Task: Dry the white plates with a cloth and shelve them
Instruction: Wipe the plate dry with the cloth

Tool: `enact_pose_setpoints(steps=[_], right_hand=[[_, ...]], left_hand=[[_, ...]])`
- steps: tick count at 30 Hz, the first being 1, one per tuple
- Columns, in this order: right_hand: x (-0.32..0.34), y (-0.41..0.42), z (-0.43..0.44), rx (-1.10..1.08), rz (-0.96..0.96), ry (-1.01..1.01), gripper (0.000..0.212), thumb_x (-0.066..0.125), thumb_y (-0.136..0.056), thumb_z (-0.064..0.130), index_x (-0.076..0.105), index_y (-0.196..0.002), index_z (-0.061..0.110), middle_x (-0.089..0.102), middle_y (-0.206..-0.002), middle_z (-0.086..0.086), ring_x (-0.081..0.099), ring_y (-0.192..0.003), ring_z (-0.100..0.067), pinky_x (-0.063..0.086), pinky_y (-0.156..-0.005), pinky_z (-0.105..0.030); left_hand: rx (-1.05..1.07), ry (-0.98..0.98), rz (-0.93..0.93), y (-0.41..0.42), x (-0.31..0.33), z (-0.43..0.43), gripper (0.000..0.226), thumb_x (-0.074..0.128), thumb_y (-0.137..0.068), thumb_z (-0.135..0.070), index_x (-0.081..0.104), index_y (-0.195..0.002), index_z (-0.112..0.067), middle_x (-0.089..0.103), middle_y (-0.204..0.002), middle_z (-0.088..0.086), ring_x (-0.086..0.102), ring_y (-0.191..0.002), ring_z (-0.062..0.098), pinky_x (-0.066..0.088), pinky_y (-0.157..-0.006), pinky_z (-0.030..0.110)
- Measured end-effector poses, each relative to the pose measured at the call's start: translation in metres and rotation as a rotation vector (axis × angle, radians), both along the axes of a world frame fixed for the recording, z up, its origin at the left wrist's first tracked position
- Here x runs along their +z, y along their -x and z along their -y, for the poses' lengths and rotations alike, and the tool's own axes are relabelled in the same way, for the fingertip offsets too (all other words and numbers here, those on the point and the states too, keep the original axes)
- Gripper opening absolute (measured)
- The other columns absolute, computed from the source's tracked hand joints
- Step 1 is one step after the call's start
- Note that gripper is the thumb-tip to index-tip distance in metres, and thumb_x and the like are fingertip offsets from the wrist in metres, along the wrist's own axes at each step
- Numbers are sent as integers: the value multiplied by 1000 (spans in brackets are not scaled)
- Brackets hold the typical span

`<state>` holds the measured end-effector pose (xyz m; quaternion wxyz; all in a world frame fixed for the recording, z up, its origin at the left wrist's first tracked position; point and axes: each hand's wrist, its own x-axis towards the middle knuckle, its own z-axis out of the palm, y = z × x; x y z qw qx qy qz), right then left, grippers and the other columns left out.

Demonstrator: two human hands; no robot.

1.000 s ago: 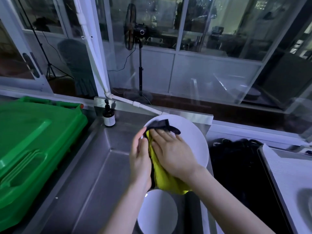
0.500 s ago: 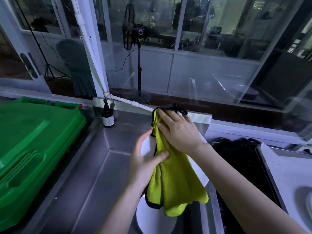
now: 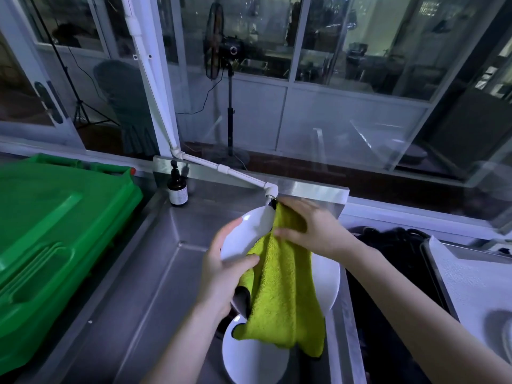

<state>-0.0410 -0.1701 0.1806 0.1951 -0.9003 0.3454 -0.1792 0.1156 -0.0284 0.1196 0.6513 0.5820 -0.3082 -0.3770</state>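
At the far left a green bin [image 3: 55, 234] lies closed beside the steel sink [image 3: 155, 273], and a dark pump bottle [image 3: 178, 188] stands at the sink's back corner. My left hand [image 3: 221, 275] is clamped on the lower left edge of the white plate [image 3: 246, 234], thumb across its face and fingers behind, and it holds the plate tilted up over the sink. The yellow cloth [image 3: 282, 286] hangs down over the plate's middle and right side, and its loose end dangles just above a second plate [image 3: 249, 356] lying below in the sink. My right hand [image 3: 307, 228] presses the cloth flat against the top of the plate, fingers spread, close under the white pipe [image 3: 235, 176]. To the right there is a dark basin [image 3: 393, 286], and past it a white table [image 3: 476, 278] with something pale at its edge that I cannot make out.

The plate is stiff, smooth and breakable, and probably slick where it is wet, so I judge the rim is the place to hold, thumb on top and fingers under, never by the face alone. The cloth is soft and limp; bunched in my palm it should wipe better than hanging loose. With steel and another plate underneath, a slip could chip either one.
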Motion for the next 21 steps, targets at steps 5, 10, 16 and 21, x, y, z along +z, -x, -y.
enact_pose_setpoints(steps=[5,10,16,21], right_hand=[[10,3,7,-45,-6,-232,78,87,-59,51,58,-128,30,64,-115,16,56,-108,-3,42,-92,-19],[11,4,6,-99,131,-422,42,86,-65,45,70,-96,22,74,-90,2,69,-88,-12,56,-82,-33],[-12,25,-16,-222,481,-814,36,83,-74,12,69,-107,12,76,-99,-8,72,-93,-26,58,-83,-39],[-49,23,-59,-485,771,-911,36,84,-72,12,70,-104,9,76,-95,-12,72,-91,-34,58,-85,-51]], left_hand=[[-106,45,124,-8,9,-3,48,73,-90,-11,67,-111,-54,60,-124,-38,46,-120,-23,39,-95,8],[-88,63,97,-15,2,1,42,59,-100,-10,70,-117,-46,68,-125,-21,56,-131,16,40,-115,39],[79,84,-5,-19,-5,-3,49,59,-99,-7,71,-110,-53,65,-124,-32,52,-120,-16,38,-98,19],[280,100,-197,-21,-16,5,44,60,-99,-9,70,-111,-50,64,-135,-17,57,-123,-4,43,-105,26]])
